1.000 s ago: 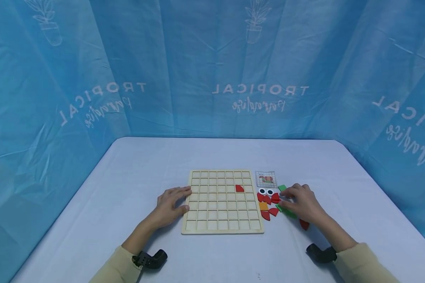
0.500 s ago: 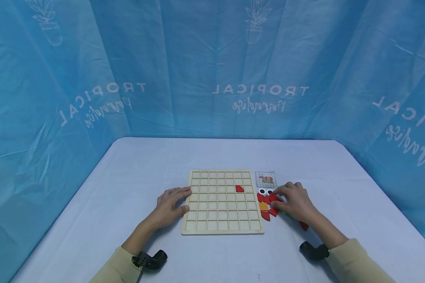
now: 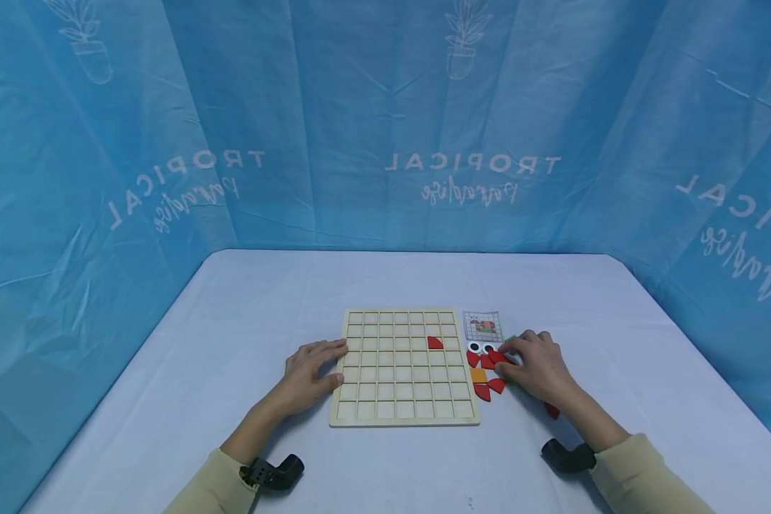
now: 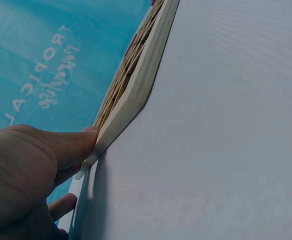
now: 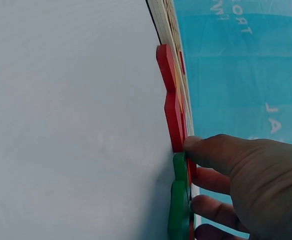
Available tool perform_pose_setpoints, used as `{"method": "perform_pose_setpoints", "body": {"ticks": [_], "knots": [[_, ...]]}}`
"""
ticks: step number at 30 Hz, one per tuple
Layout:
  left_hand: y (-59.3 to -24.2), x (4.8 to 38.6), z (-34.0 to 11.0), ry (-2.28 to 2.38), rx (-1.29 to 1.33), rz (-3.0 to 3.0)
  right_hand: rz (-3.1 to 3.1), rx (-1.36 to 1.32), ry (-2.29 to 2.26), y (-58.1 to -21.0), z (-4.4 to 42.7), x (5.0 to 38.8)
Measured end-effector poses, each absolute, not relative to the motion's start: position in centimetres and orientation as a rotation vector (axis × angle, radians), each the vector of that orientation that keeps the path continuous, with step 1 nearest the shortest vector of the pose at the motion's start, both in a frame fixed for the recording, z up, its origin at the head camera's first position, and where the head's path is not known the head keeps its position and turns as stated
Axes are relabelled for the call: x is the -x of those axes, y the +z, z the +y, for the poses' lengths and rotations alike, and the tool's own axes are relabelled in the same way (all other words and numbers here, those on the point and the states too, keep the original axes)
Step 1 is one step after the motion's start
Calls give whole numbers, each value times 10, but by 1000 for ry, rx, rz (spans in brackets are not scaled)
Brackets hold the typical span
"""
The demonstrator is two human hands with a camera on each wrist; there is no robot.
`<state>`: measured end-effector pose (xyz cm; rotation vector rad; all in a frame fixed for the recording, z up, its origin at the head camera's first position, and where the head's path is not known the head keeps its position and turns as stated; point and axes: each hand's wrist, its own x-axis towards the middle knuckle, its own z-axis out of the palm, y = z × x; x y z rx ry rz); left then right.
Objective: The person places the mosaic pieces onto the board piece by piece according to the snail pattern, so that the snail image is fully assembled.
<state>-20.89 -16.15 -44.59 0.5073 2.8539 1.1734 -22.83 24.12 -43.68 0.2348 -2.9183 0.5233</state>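
In the head view, the left hand (image 3: 310,375) rests with thumb and fingers spread along the left edge of a wooden grid board (image 3: 403,421). Its thumb touches the board's side (image 4: 136,95) in the left wrist view. One red quarter-round piece (image 3: 435,343) lies in a cell at the upper right. Right of the board, the right hand (image 3: 540,368) pinches a red piece (image 3: 496,356) between thumb and fingers, among other loose pieces. In the right wrist view its thumb meets red, beside green pieces (image 5: 178,210), which the hand mostly hides from above.
A small printed grid card (image 3: 482,326) lies beyond the loose pieces. Two eye pieces, an orange square (image 3: 478,375) and several red pieces (image 3: 482,392) sit along the board's right edge. Another red piece (image 3: 552,410) lies beneath the right forearm.
The right hand has moved left from over the green pieces to the red piece, which has shifted slightly left. The left hand and board have stayed essentially still.
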Motion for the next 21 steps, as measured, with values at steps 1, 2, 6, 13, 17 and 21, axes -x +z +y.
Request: {"method": "perform_pose_setpoints", "body": {"ticks": [1, 2, 6, 13, 17, 21], "knots": [[-446, 209, -161, 1173, -506, 2852, -2919, -235, 526, -437, 241, 228], [-446, 209, -161, 1173, -505, 2851, -2919, -236, 530, -437, 242, 228], [-446, 209, -161, 1170, -503, 2851, -2928, -244, 563, -436, 243, 227], [-446, 209, -160, 1172, -499, 2848, -2954, -329, 679, -434, 245, 227], [-446, 209, -160, 1179, -500, 2844, -2947, -322, 645, -433, 245, 227], [-446, 209, -160, 1167, -502, 2851, -2939, -286, 620, -432, 243, 226]]}}
